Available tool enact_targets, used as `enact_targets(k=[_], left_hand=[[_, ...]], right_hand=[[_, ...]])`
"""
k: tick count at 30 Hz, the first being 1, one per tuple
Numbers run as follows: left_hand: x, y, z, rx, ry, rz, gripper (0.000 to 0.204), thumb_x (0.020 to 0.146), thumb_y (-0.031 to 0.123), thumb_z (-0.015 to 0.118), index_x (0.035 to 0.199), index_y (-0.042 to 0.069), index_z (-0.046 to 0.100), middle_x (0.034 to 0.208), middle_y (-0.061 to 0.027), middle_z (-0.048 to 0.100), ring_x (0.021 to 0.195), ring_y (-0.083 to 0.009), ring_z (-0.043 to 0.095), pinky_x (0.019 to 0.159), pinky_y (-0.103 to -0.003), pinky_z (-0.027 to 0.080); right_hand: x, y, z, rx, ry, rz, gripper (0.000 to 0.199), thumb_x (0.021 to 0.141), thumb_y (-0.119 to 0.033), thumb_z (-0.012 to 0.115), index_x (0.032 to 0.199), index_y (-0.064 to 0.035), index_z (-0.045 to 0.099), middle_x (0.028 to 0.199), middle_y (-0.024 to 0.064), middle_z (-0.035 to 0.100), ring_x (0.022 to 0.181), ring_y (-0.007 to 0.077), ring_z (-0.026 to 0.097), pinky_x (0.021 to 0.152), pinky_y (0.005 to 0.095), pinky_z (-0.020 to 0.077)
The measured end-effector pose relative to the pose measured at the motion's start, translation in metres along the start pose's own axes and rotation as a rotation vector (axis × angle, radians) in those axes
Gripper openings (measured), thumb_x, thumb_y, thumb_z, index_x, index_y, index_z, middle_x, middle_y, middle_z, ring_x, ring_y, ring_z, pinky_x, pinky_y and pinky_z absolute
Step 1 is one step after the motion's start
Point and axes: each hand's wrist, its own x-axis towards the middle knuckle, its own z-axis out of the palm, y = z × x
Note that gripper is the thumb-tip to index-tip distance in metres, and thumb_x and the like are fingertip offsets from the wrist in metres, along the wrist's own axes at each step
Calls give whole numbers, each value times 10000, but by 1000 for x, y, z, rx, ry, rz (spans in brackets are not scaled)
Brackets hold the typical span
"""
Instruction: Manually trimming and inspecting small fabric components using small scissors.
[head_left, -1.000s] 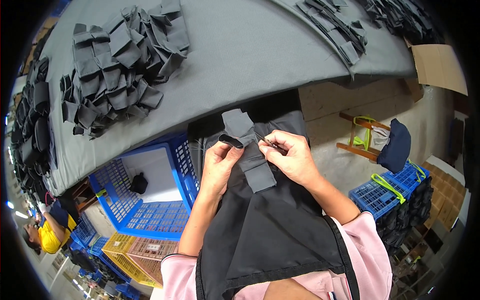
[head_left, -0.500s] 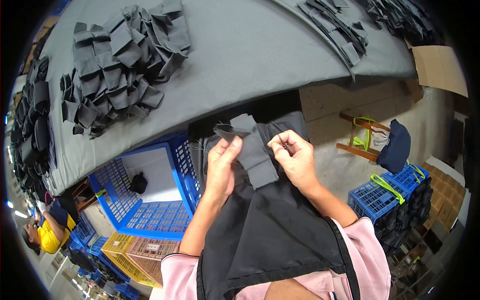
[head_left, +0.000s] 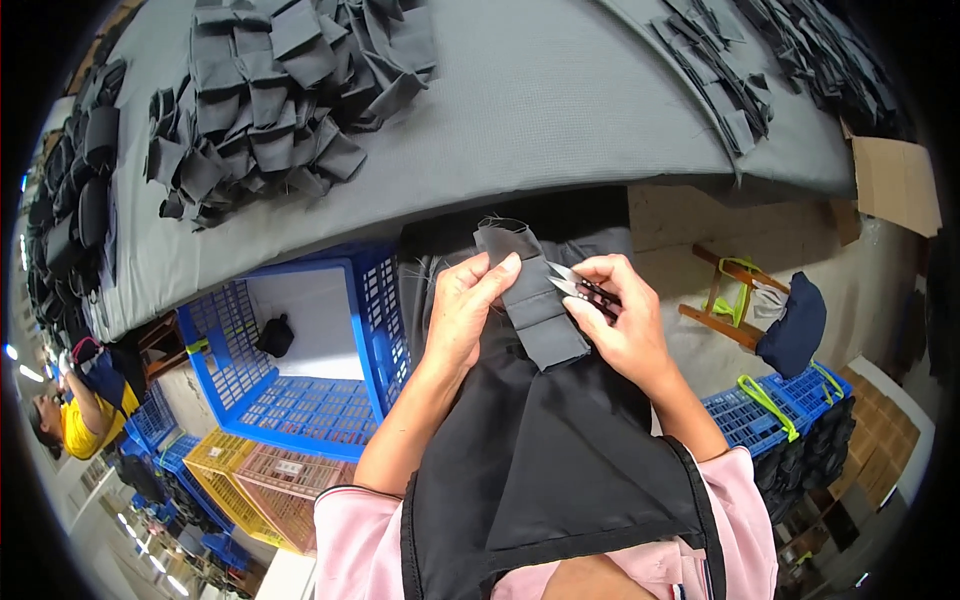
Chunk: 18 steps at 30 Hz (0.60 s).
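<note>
Left hand point(head_left: 463, 312) pinches the gray fabric strip point(head_left: 545, 318), seemingly to steady it. Right hand point(head_left: 632, 318) holds small snips point(head_left: 594, 288), blades parted near the strip's edge, probably for easy reach.

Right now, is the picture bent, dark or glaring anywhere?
Head view: the grey table shows a bowed near edge, likely lens distortion. Head view: corners fall black, lights near the left rim glare white, and the snips have bright blades.
</note>
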Motion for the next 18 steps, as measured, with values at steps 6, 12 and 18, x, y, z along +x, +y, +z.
enact_targets(k=[6, 12, 18], left_hand=[[2, -1, -4, 57, 3, -17, 177, 871, 209, 632, 829, 39, 655, 729, 33, 607, 624, -30, 506, 578, -199, 389], [6, 0, -10, 98, -25, -7, 194, 868, 223, 635, 840, 32, 655, 743, 24, 605, 648, -34, 510, 589, -206, 396], [-3, 4, -24, -298, -335, -119, 216, 848, 230, 650, 850, 15, 625, 700, -3, 576, 649, -94, 541, 648, -219, 440]], right_hand=[[7, -24, -12, -191, -158, -141, 209, 718, -121, 727, 883, -57, 616, 810, 56, 535, 637, 219, 559, 563, 319, 449], [16, -27, -9, -353, -289, -261, 189, 733, -176, 721, 862, -78, 623, 771, 47, 508, 647, 241, 568, 542, 337, 441], [6, -14, -31, 532, -422, 18, 267, 691, -19, 710, 951, -19, 648, 821, 9, 505, 718, 82, 484, 606, 227, 397]])
